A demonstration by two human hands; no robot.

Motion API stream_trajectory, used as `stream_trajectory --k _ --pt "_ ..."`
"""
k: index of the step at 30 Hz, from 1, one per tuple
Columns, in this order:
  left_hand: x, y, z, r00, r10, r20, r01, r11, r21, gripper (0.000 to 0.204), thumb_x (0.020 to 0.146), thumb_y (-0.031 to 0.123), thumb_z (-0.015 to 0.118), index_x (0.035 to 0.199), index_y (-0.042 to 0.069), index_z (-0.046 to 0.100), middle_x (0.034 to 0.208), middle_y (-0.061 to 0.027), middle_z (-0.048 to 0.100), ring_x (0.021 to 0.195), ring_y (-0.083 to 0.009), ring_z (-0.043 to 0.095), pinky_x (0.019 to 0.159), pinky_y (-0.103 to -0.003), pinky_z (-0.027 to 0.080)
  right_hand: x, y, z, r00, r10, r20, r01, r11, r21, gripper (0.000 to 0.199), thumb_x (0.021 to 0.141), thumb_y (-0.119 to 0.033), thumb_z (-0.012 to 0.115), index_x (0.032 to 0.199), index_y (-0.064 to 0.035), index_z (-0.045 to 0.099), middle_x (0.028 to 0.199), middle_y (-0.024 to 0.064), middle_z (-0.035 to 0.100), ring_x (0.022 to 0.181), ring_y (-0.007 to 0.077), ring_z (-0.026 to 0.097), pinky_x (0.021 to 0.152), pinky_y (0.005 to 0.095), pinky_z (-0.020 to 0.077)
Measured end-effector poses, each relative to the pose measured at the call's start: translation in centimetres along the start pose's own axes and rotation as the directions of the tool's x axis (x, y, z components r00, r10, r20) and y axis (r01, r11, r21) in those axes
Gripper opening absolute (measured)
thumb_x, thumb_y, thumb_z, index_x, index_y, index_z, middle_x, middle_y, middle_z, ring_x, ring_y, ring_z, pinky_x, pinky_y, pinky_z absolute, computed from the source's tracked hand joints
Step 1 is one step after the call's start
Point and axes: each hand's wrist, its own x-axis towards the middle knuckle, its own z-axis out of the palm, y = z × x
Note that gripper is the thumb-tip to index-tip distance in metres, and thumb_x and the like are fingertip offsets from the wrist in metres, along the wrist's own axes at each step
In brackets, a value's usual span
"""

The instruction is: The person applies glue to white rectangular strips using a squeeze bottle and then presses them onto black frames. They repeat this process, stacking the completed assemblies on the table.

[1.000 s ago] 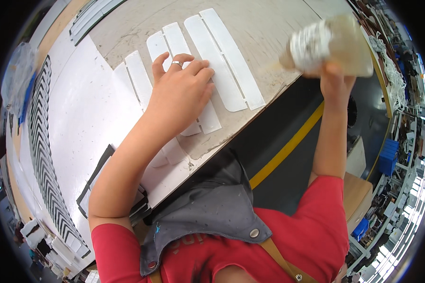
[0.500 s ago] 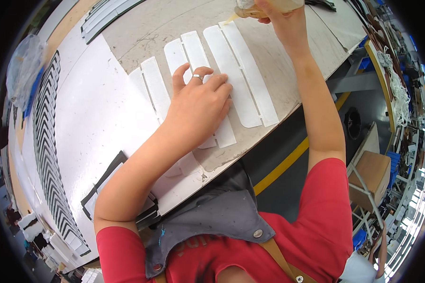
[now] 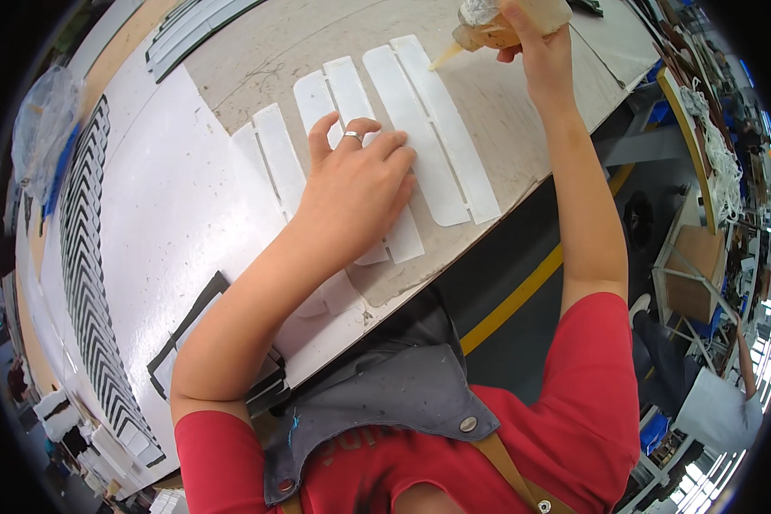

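My right hand [image 3: 535,56] grips a translucent squeeze bottle [image 3: 493,30] with yellowish contents. Its narrow nozzle [image 3: 444,57] points left, close to the upper edge of the right-hand pair of white strips [image 3: 428,128]. My left hand [image 3: 355,184], fingers bent and apart and a ring on one, rests over the middle pair of white strips [image 3: 317,94], hiding part of them. Another white pair [image 3: 278,154] lies to the left, partly under my forearm. Each pair has a thin gap down its length.
A long row of overlapping black-edged white pieces [image 3: 86,248] runs down the left of the table [image 3: 180,163]. More dark-edged strips [image 3: 197,30] lie at the far edge, others [image 3: 193,317] by my left elbow. A person [image 3: 702,394] walks at the right, near a brown box [image 3: 694,265].
My right hand and the bottle have moved right and slightly nearer, the nozzle shifting off to the strip's side. My left hand and the strips shift slightly. A person has come into view at right.
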Motion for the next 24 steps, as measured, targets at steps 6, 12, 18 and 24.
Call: stream_trajectory --k 6,12,18,24 --pt "0.1 0.1 0.0 1.0 0.003 0.003 -0.003 1.0 0.013 0.021 0.084 0.016 0.06 0.103 0.008 0.063 0.115 -0.0034 0.061 0.115 -0.0262 0.049 0.106 -0.049 0.018 -2.5 -0.5 -2.6 1.0 0.025 0.015 -0.025 1.0 0.002 0.031 0.086 -0.028 0.066 0.105 -0.005 0.057 0.083 0.0024 0.062 0.064 0.0087 0.058 0.046 0.0212 0.0428" --pt "0.2 0.2 0.1 1.0 0.001 0.004 -0.001 0.999 0.04 0.019 0.085 0.016 0.059 0.102 0.008 0.064 0.114 -0.0024 0.061 0.115 -0.0248 0.049 0.106 -0.048 0.018 -5.8 -2.2 -4.2 0.999 0.027 0.039 -0.026 0.999 -0.029 0.038 0.087 -0.034 0.063 0.106 -0.0016 0.054 0.086 0.0027 0.059 0.063 0.0077 0.055 0.042 0.0204 0.0394" --pt "0.3 -0.1 0.2 0.996 0.051 -0.069 -0.049 0.998 0.036 0.014 0.084 0.015 0.059 0.094 0.007 0.064 0.101 -0.0026 0.062 0.109 -0.0267 0.054 0.103 -0.053 0.024 -9.6 -4.2 -5.2 0.992 0.128 -0.022 -0.126 0.989 0.08 0.035 0.082 -0.029 0.069 0.101 -0.0024 0.057 0.079 0.002 0.06 0.055 0.0069 0.054 0.038 0.019 0.0375" --pt "1.1 -0.2 0.2 0.998 0.05 -0.04 -0.049 0.999 0.018 0.014 0.085 0.016 0.058 0.092 0.007 0.064 0.098 -0.0054 0.063 0.104 -0.028 0.055 0.1 -0.052 0.027 -11.2 -5.3 -7.6 0.955 0.293 -0.05 -0.267 0.92 0.288 0.058 0.088 -0.047 0.056 0.117 0.0026 0.049 0.091 0.0098 0.062 0.061 0.0102 0.058 0.035 0.0186 0.0359"
